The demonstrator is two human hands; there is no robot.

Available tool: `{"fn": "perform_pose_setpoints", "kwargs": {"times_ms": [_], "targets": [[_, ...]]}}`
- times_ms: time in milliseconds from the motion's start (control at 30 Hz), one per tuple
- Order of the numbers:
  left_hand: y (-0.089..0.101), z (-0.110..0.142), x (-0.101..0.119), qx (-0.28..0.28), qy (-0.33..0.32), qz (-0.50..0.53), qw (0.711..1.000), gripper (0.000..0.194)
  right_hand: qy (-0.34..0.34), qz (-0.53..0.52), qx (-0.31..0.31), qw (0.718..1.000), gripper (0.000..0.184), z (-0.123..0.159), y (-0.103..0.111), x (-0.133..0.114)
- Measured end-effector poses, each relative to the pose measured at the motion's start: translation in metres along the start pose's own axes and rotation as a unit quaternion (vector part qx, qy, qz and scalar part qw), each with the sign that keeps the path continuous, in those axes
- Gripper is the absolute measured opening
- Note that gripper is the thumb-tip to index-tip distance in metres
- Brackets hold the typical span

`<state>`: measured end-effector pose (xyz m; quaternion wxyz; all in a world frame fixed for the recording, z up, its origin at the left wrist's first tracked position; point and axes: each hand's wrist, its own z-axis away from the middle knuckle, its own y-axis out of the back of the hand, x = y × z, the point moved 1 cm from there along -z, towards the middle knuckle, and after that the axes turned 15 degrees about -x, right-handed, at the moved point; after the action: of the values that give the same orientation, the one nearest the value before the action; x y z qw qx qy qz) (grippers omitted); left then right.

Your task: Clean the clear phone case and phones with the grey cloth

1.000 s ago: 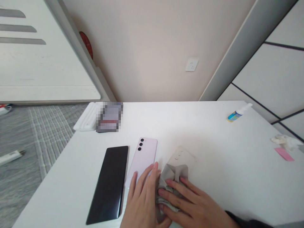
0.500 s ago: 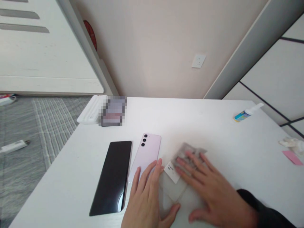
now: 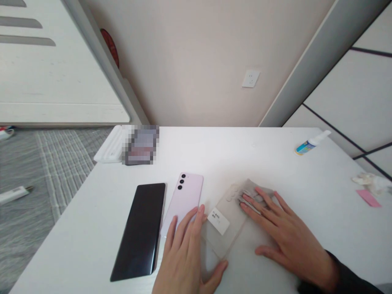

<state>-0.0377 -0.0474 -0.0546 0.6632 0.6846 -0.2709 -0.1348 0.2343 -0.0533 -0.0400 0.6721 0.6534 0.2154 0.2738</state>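
Observation:
A clear, flat rectangular piece with a white printed label lies slanted on the white table. Over its upper right part is a thin grey cloth, crumpled. My right hand rests on the cloth with fingers stretched and spread, pressing it down. My left hand lies at the left side of the clear piece, fingers extended, thumb near its lower corner. Those fingertips overlap the lower part of a lilac phone, lying back up. Left of it lies a phone with a black screen.
At the back left are a white tray-like case and a blurred-out dark object. A small spray bottle lies at the back right. A pink slip and crumpled white tissue sit at the right edge.
My right hand and the grey cloth have slid right across the clear piece, uncovering more of it around the label. My left hand stays in about the same place. The view has shifted slightly.

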Motion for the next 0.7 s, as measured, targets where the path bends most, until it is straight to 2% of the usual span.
{"fn": "perform_pose_setpoints", "kwargs": {"times_ms": [100,200,367,533,700], "targets": [[0.0,0.001,-0.001,0.004,0.0,-0.018,1.0,0.101,-0.028,-0.015,-0.01,0.999,0.095,0.002,-0.004,0.009],[0.002,0.002,0.002,0.012,-0.011,-0.049,0.999,0.107,-0.042,-0.022,-0.008,0.999,0.085,0.003,-0.006,0.004],[0.004,-0.001,0.006,0.016,-0.023,-0.055,0.998,0.079,-0.048,-0.041,0.01,0.998,0.076,0.005,-0.006,-0.003],[0.009,-0.003,0.007,0.009,-0.065,0.005,0.998,0.065,-0.036,-0.061,0.058,0.996,0.074,0.007,-0.004,-0.002],[0.012,0.006,0.007,0.033,-0.094,0.097,0.99,0.061,-0.03,-0.086,0.088,0.992,0.071,0.004,0.002,-0.006]]}}
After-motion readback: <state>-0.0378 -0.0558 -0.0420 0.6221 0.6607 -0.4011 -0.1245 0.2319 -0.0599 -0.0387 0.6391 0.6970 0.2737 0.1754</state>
